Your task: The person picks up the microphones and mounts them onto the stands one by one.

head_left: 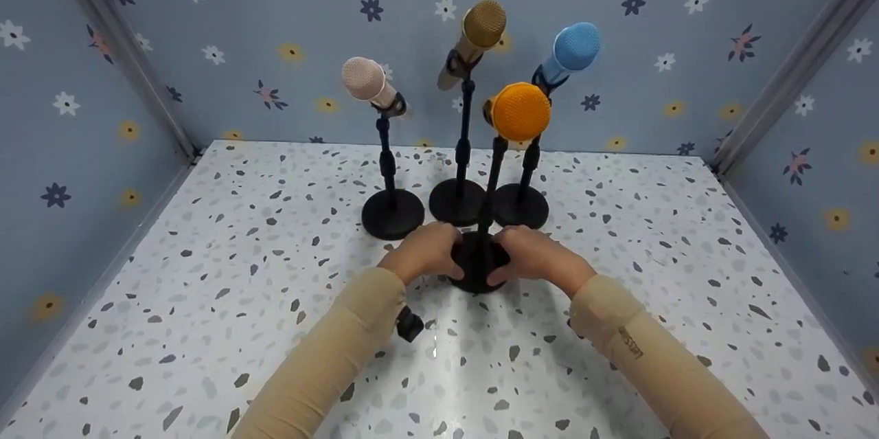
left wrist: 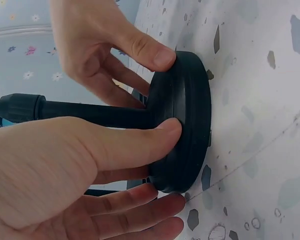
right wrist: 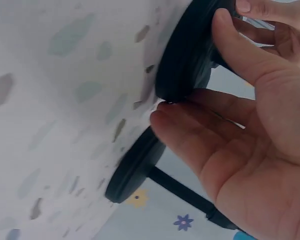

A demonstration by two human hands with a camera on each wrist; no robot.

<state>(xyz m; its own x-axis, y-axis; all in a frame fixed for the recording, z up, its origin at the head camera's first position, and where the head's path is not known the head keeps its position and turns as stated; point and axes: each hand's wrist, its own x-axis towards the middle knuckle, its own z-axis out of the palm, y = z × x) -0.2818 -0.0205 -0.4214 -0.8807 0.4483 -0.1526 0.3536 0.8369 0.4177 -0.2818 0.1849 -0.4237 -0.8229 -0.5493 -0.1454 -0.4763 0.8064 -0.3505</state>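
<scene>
An orange-headed microphone [head_left: 522, 111] sits on a black desktop microphone stand [left wrist: 190, 100] with a round base. My left hand [head_left: 429, 250] grips the base from its left side, thumb on the upper face and fingers at the rim. From the right, my right hand [head_left: 539, 257] holds the same base, its thumb [right wrist: 235, 45] on top and fingers around the edge. The base is at the speckled tabletop, with the pole upright between both hands. In the left wrist view both thumbs lie on the base's upper face.
Behind stand a pale pink microphone [head_left: 364, 79] at left, a gold one [head_left: 484, 24] in the middle and a blue one [head_left: 575, 47] at right, each on a black stand. The white speckled table [head_left: 226, 274] meets flowered blue walls [head_left: 412, 40].
</scene>
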